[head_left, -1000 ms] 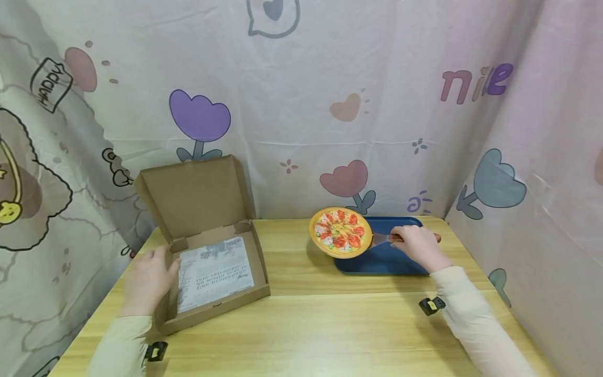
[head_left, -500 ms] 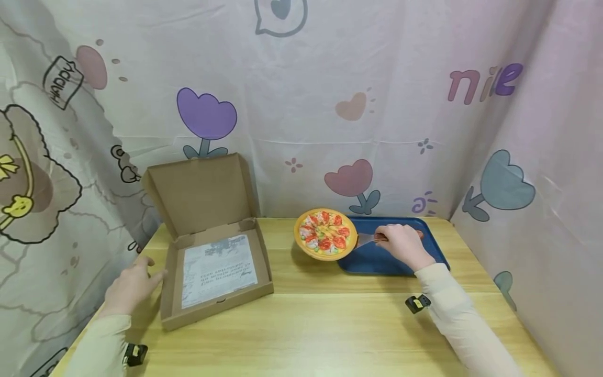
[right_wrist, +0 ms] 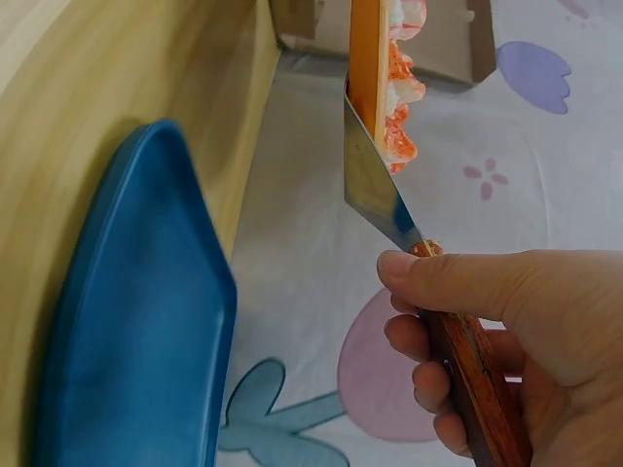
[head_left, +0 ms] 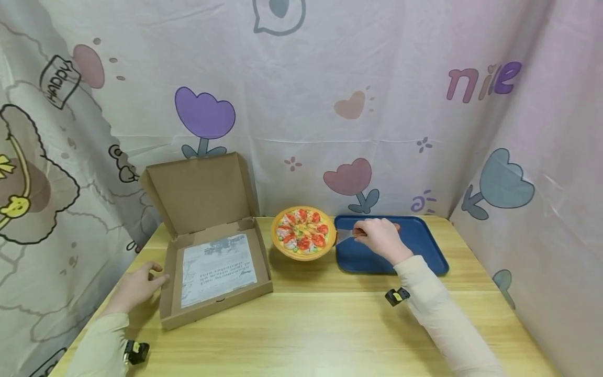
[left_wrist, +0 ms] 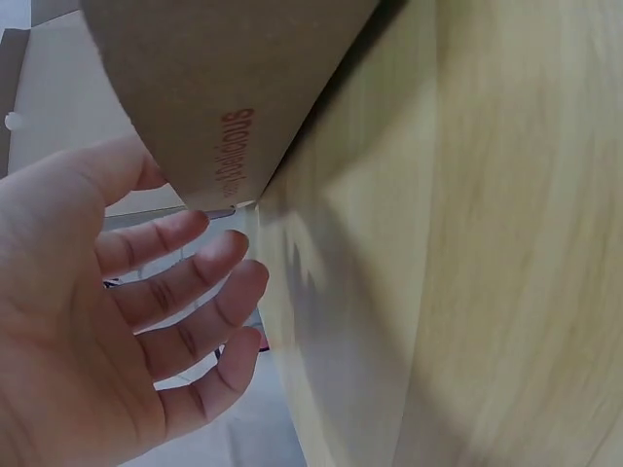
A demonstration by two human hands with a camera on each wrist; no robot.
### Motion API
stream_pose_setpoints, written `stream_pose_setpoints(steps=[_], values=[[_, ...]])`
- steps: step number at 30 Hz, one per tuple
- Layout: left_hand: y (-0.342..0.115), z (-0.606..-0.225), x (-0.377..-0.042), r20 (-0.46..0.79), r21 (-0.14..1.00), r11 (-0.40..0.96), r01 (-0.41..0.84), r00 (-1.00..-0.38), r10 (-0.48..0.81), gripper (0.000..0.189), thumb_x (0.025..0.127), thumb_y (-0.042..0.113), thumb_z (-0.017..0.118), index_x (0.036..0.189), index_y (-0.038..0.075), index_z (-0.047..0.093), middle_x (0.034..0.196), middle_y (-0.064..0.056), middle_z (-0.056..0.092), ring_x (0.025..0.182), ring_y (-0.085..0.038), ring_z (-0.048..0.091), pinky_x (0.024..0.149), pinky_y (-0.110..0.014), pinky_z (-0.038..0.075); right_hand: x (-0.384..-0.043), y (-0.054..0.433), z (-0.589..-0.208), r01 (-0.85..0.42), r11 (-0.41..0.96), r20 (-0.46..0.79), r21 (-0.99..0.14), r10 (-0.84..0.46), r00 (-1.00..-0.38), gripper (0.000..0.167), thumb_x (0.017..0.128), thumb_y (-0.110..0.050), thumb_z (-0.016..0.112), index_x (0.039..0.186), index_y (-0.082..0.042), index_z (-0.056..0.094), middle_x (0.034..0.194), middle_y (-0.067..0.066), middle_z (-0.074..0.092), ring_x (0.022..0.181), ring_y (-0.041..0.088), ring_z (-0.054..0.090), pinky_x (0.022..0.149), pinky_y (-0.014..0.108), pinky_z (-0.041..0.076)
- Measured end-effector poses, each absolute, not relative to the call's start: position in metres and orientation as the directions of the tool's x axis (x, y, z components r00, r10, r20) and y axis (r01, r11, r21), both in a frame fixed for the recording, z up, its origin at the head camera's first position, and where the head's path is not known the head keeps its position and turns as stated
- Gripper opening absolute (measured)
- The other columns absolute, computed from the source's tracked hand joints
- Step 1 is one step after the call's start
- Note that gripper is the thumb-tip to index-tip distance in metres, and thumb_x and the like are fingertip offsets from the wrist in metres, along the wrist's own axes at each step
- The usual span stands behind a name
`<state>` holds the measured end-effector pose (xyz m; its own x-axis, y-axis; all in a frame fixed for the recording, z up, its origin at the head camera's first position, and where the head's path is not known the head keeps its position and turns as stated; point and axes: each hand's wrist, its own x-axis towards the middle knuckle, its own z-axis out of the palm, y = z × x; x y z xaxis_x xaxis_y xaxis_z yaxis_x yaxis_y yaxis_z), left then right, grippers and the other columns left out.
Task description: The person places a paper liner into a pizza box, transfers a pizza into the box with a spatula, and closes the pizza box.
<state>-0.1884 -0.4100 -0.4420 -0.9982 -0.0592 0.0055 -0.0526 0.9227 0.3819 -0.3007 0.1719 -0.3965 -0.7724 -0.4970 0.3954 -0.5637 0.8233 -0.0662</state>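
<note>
My right hand (head_left: 382, 240) grips the wooden handle of a pizza server (right_wrist: 380, 180), its metal blade under a small pizza (head_left: 303, 233). In the right wrist view the pizza lies on the blade, raised above the table, between the tray and the box. To the left stands a cardboard pizza box (head_left: 265, 269) with its lid up and a printed paper sheet (head_left: 219, 269) on its floor. My left hand (head_left: 136, 288) is at the box's left wall, fingers loosely bent and holding nothing; in the left wrist view the thumb reaches the wall's top edge.
A blue tray (head_left: 414, 246) lies at the table's back right, beneath my right hand. The wooden table (head_left: 320, 324) ends at a patterned curtain (head_left: 292, 104) that hangs behind it and along both sides. The raised lid (head_left: 200, 193) leans back near the curtain.
My right hand has carried the pizza on the server leftward from over the tray toward the box. My left hand has come off the box's left wall, moved outward, then stayed beside it.
</note>
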Motion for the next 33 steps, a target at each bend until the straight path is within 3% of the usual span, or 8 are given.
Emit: stream_pose_setpoints(steps=[5,9,18,25,33], values=[[-0.411,-0.446,-0.192,0.014,0.402,0.915,-0.034,-0.999,-0.043,0.041,0.096,0.026,0.056,0.118,-0.008,0.053,0.098,-0.031,0.066,0.080,-0.037,0.066,0.068,-0.049,0.051,-0.303,0.158,-0.393,-0.577,0.813,0.397,-0.082,-0.504,-0.767,0.010,0.081,-0.024,0.079,0.085,-0.019,0.071,0.080,-0.003,0.072,0.065,0.013,0.063,0.060,0.033,0.053],[-0.412,-0.448,-0.194,0.015,0.417,0.908,-0.027,-0.999,-0.037,0.039,0.096,0.025,0.056,0.118,-0.007,0.053,0.098,-0.030,0.066,0.081,-0.036,0.066,0.069,-0.050,0.051,-0.304,0.148,-0.391,-0.585,0.808,0.400,-0.074,-0.513,-0.759,0.009,0.081,-0.024,0.079,0.083,-0.021,0.070,0.079,-0.004,0.071,0.065,0.013,0.063,0.060,0.033,0.053],[-0.414,-0.450,-0.194,0.009,0.436,0.900,-0.026,-0.999,-0.033,0.037,0.096,0.024,0.056,0.116,-0.007,0.054,0.096,-0.027,0.068,0.078,-0.027,0.065,0.066,-0.040,0.049,-0.310,0.120,-0.390,-0.609,0.792,0.403,-0.049,-0.542,-0.737,0.006,0.083,-0.022,0.076,0.089,-0.020,0.074,0.080,-0.002,0.071,0.069,0.016,0.065,0.062,0.034,0.053],[-0.416,-0.451,-0.191,0.017,0.450,0.893,-0.026,-0.999,-0.038,0.034,0.095,0.023,0.056,0.114,-0.006,0.054,0.092,-0.023,0.068,0.072,-0.019,0.062,0.063,-0.034,0.046,-0.312,0.098,-0.390,-0.623,0.780,0.371,-0.062,-0.561,-0.740,0.004,0.084,-0.023,0.076,0.085,-0.020,0.072,0.079,-0.003,0.072,0.066,0.015,0.064,0.059,0.033,0.052],[-0.416,-0.452,-0.195,0.000,0.444,0.896,-0.031,-0.999,-0.034,0.038,0.096,0.025,0.055,0.116,-0.007,0.053,0.097,-0.027,0.067,0.078,-0.027,0.065,0.066,-0.038,0.048,-0.315,0.078,-0.392,-0.616,0.786,0.314,-0.053,-0.572,-0.758,0.009,0.084,-0.026,0.076,0.089,-0.020,0.075,0.085,-0.003,0.074,0.073,0.017,0.068,0.066,0.038,0.055]])
